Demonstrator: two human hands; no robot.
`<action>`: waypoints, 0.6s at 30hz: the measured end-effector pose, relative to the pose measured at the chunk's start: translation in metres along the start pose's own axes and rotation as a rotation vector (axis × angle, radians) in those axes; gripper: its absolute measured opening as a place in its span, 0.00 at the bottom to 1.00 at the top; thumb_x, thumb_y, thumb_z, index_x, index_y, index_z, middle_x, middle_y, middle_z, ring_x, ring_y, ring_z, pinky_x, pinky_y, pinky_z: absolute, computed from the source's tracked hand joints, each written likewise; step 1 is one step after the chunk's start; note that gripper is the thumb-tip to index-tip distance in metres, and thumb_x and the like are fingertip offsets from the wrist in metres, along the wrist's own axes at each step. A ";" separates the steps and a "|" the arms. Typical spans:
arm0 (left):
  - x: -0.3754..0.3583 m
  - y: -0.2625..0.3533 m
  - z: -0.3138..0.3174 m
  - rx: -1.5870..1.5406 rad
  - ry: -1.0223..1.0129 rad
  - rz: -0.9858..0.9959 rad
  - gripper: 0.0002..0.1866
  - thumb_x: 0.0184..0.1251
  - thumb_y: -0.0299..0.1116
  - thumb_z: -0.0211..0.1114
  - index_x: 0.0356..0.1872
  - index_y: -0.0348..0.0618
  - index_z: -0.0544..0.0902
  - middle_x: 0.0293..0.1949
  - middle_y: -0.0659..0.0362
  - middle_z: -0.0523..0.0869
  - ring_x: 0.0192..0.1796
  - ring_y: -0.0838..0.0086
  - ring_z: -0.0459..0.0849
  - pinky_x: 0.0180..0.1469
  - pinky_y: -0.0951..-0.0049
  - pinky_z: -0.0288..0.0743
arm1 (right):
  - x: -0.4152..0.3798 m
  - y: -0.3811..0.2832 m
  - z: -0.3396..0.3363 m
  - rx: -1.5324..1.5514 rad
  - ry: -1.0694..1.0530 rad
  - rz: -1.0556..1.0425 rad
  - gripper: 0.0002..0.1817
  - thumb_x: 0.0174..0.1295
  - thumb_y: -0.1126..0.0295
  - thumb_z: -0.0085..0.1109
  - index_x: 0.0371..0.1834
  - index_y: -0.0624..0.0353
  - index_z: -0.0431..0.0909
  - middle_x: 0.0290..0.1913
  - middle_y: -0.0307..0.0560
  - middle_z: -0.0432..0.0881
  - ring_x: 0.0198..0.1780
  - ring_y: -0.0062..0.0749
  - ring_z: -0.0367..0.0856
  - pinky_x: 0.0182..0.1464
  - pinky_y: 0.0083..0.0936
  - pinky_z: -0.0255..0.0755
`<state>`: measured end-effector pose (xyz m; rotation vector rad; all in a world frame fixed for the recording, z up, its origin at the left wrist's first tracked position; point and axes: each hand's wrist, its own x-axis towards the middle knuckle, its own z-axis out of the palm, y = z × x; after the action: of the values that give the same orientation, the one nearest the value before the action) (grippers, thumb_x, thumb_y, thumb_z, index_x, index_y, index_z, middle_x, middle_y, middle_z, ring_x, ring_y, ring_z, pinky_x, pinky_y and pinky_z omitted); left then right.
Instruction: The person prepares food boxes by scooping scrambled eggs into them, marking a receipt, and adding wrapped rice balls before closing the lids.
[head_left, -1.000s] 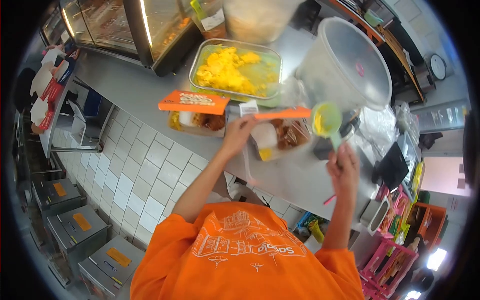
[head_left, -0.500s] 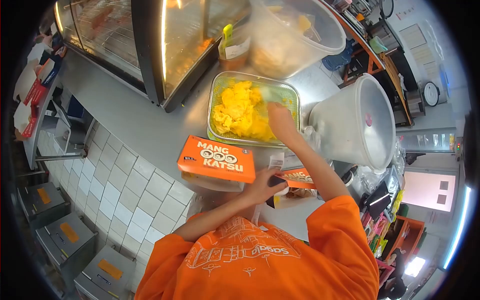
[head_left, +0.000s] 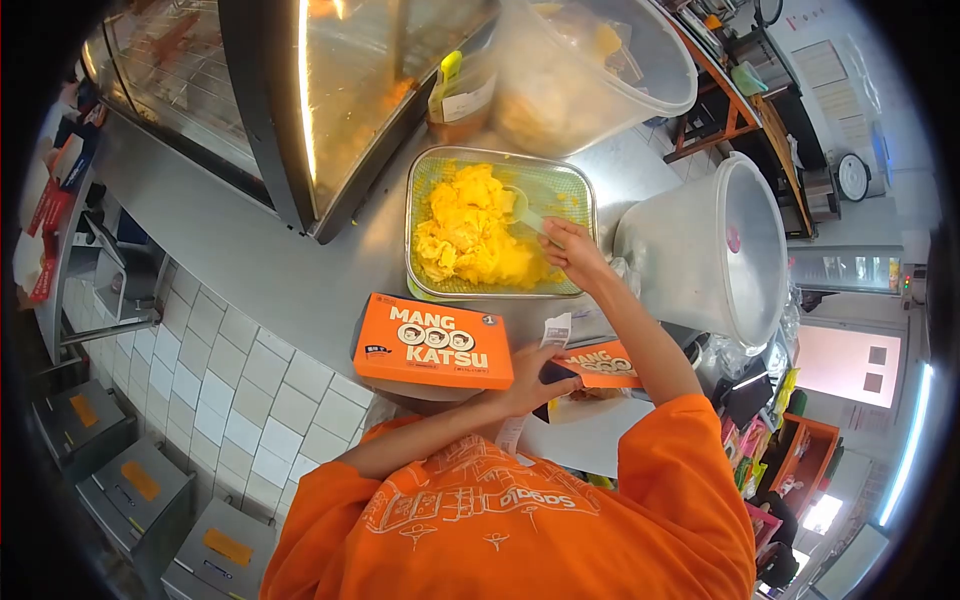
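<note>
A metal tray with a mesh base holds a heap of yellow food. The handle of a pale scoop is pinched in my right hand, its bowl against the heap's right side. Below the tray, my left hand grips the left edge of an open orange box, whose contents are mostly hidden by my right forearm. Just left of that hand lies a closed orange box printed "MANG KATSU". A paper slip stands between the boxes.
A glass display case stands at upper left. Beyond the tray are a sauce container and a large clear tub. Another translucent tub is at the right. Grey bins stand on the tiled floor.
My right hand has shifted slightly down and right, and the scoop now shows clearly instead of blurred. The view has shifted a little. My left hand stays at the open box.
</note>
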<state>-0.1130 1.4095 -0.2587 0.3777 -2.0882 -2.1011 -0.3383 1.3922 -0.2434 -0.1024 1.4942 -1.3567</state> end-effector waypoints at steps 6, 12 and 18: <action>0.001 0.001 -0.001 0.027 0.001 -0.013 0.23 0.56 0.45 0.69 0.48 0.42 0.82 0.39 0.47 0.80 0.44 0.59 0.80 0.48 0.65 0.72 | -0.015 -0.011 -0.015 0.129 -0.031 -0.064 0.08 0.72 0.68 0.49 0.46 0.60 0.73 0.29 0.38 0.72 0.20 0.13 0.55 0.22 0.10 0.53; 0.012 0.019 -0.007 -0.060 -0.004 -0.118 0.17 0.63 0.42 0.64 0.41 0.36 0.83 0.36 0.49 0.86 0.40 0.70 0.84 0.45 0.70 0.75 | -0.093 -0.037 -0.022 0.128 -0.020 -0.192 0.07 0.70 0.67 0.52 0.43 0.59 0.73 0.28 0.37 0.71 0.19 0.12 0.55 0.22 0.10 0.53; 0.013 0.019 -0.007 -0.098 -0.016 -0.276 0.24 0.70 0.50 0.56 0.39 0.33 0.83 0.30 0.59 0.83 0.35 0.79 0.77 0.41 0.76 0.72 | -0.251 -0.025 -0.030 0.053 0.219 -0.345 0.10 0.71 0.68 0.49 0.44 0.63 0.75 0.26 0.36 0.71 0.18 0.11 0.55 0.20 0.11 0.51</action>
<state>-0.1245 1.3987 -0.2405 0.6715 -2.0312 -2.3520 -0.2650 1.5687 -0.0763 -0.1899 1.6750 -1.7268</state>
